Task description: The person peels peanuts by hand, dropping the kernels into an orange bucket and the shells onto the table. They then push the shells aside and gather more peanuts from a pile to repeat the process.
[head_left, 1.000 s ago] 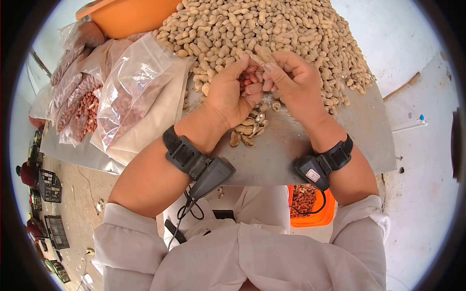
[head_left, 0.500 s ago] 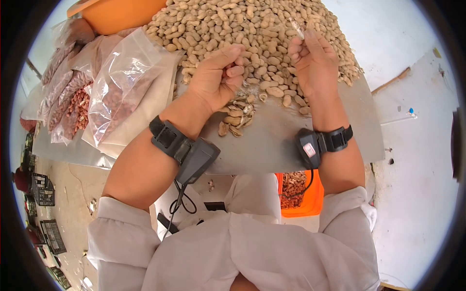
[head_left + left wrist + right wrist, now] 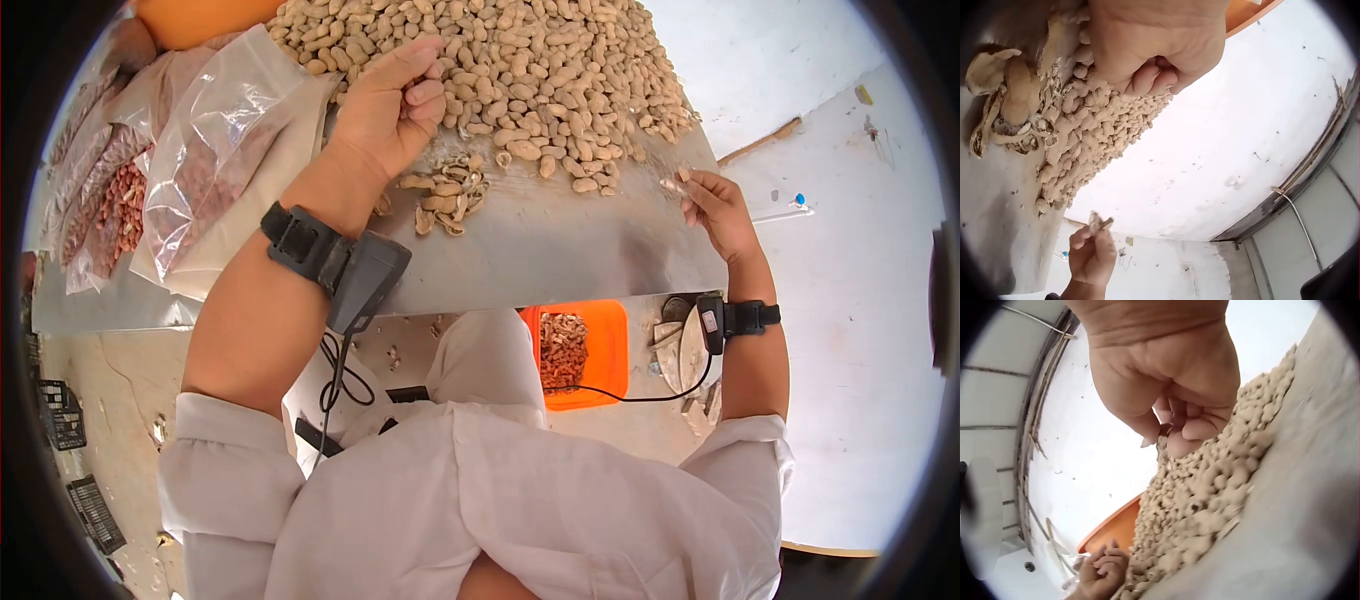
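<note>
Over the front left of the unshelled peanut pile [image 3: 540, 70], the left hand [image 3: 385, 115] is closed with its fingers curled. Its palm is hidden; a dark reddish bit shows between the curled fingers in the left wrist view. Red kernels lay in this hand a second ago. The right hand [image 3: 722, 212] is out past the table's right edge, pinching a shell piece [image 3: 674, 187] between thumb and fingertips; the left wrist view shows this shell piece [image 3: 1100, 222] too. Broken shells [image 3: 448, 195] lie on the metal table [image 3: 500, 250], just below the left hand.
Clear bags [image 3: 205, 150] of red kernels lie on the table's left side, with an orange basin [image 3: 200, 18] behind them. Under the front edge stands an orange container [image 3: 607, 350] holding reddish pieces. Black crates [image 3: 95, 515] are on the floor at left.
The hands have parted. The right hand has swung right and toward the body with the shell piece, off the pile. The left hand has closed over its kernels and shifted left in view.
</note>
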`<action>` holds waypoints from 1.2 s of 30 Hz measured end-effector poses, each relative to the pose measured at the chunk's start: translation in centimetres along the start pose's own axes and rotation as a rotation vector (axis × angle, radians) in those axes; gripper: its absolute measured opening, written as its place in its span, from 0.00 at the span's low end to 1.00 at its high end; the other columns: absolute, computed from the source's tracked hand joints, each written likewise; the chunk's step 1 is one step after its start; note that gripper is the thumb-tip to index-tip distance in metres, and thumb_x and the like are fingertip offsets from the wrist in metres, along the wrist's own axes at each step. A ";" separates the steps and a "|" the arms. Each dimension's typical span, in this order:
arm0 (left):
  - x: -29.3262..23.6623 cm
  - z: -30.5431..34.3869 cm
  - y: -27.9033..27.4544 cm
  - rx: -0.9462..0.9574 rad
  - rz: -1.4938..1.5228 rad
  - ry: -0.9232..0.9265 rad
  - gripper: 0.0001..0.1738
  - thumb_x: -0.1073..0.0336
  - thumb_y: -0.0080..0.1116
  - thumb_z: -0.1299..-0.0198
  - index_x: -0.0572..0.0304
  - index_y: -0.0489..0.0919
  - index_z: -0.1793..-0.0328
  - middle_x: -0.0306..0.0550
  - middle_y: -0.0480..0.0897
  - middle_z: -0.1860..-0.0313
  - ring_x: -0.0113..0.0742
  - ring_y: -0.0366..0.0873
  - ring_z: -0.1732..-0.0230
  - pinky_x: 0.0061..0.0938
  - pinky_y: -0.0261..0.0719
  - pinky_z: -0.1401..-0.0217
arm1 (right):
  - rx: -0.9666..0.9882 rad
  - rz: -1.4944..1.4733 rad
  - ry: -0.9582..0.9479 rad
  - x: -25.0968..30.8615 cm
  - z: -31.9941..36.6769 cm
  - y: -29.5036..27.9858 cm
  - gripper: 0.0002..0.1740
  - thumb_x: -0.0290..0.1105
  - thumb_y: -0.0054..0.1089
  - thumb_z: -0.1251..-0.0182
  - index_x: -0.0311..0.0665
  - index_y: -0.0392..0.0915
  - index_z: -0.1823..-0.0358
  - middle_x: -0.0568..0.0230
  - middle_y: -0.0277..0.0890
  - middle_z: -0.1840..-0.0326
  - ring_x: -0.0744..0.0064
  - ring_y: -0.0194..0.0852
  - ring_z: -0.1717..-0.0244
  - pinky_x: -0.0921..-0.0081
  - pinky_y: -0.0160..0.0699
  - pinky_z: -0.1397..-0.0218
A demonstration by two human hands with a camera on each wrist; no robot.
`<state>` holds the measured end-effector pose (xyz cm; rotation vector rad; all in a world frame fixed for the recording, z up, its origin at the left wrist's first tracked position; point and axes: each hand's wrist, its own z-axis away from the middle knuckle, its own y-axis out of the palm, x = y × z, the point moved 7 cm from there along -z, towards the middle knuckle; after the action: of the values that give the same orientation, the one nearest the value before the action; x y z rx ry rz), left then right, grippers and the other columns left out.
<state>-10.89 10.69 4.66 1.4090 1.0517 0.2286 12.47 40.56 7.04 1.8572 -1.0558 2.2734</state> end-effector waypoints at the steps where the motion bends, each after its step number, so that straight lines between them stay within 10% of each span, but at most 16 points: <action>1: -0.1 0.0 -0.1 0.004 -0.007 0.001 0.13 0.75 0.48 0.39 0.68 0.70 0.48 0.40 0.69 0.71 0.22 0.60 0.79 0.13 0.56 0.81 | 0.012 0.021 0.042 -0.3 0.5 -0.2 0.11 0.34 0.54 0.36 0.34 0.78 0.58 0.71 0.72 0.77 0.84 0.66 0.79 0.88 0.66 0.75; 14: -2.8 -0.8 -0.7 0.121 0.091 0.085 0.16 0.75 0.48 0.39 0.71 0.68 0.44 0.43 0.69 0.70 0.22 0.58 0.79 0.13 0.55 0.81 | 0.450 -0.017 -0.165 8.0 2.2 18.8 0.15 0.32 0.51 0.33 0.33 0.74 0.49 0.68 0.77 0.68 0.85 0.71 0.74 0.88 0.70 0.72; 17: -3.2 -1.1 -0.8 0.152 0.106 0.090 0.17 0.74 0.49 0.39 0.71 0.68 0.44 0.42 0.69 0.71 0.22 0.58 0.79 0.14 0.55 0.81 | 0.394 0.216 -0.157 8.4 1.0 20.5 0.16 0.33 0.51 0.34 0.31 0.74 0.50 0.64 0.77 0.67 0.77 0.73 0.72 0.82 0.72 0.67; 20: -3.5 -1.1 -1.0 0.132 0.094 0.113 0.17 0.74 0.49 0.39 0.70 0.68 0.44 0.41 0.69 0.71 0.21 0.59 0.79 0.14 0.56 0.80 | 0.117 0.579 -0.758 11.8 1.2 20.3 0.20 0.38 0.53 0.37 0.28 0.72 0.53 0.53 0.74 0.65 0.60 0.74 0.63 0.70 0.72 0.60; 24: -4.0 0.3 1.6 0.147 0.011 0.135 0.03 0.69 0.48 0.37 0.59 0.72 0.62 0.32 0.67 0.78 0.20 0.62 0.80 0.14 0.62 0.80 | 0.159 0.610 -0.661 11.3 1.0 22.0 0.21 0.40 0.53 0.38 0.29 0.72 0.53 0.48 0.71 0.56 0.51 0.68 0.53 0.65 0.68 0.50; 36: -3.9 -0.3 0.4 0.196 0.106 0.095 0.02 0.68 0.49 0.38 0.54 0.70 0.62 0.33 0.65 0.79 0.24 0.63 0.80 0.18 0.63 0.81 | 0.130 0.832 -0.794 13.2 3.2 28.0 0.34 0.52 0.63 0.52 0.39 0.70 0.46 0.51 0.62 0.45 0.49 0.56 0.43 0.62 0.55 0.38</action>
<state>-13.09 8.34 6.86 1.6458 1.1015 0.2774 -0.35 12.26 5.36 2.8891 -2.1537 1.8602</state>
